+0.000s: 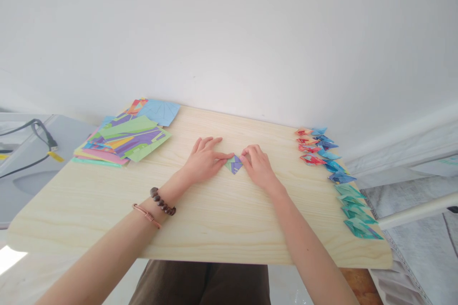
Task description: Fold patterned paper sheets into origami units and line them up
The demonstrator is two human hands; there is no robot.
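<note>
A small folded piece of patterned paper (234,164), purple and green, lies on the wooden table (214,219) near its middle. My left hand (203,161) rests flat beside it, fingers stretched out, with a fingertip pressing the paper's left edge. My right hand (258,166) is curled over the paper's right edge, its fingertips pinching or pressing it down. Two bracelets, one of brown beads (162,201), sit on my left wrist.
A stack of colourful paper sheets (125,139) lies at the table's far left. A row of several folded paper pieces (334,176), red, blue and teal, runs along the right edge. Cables (39,138) lie on a grey surface to the left. A white wall stands behind.
</note>
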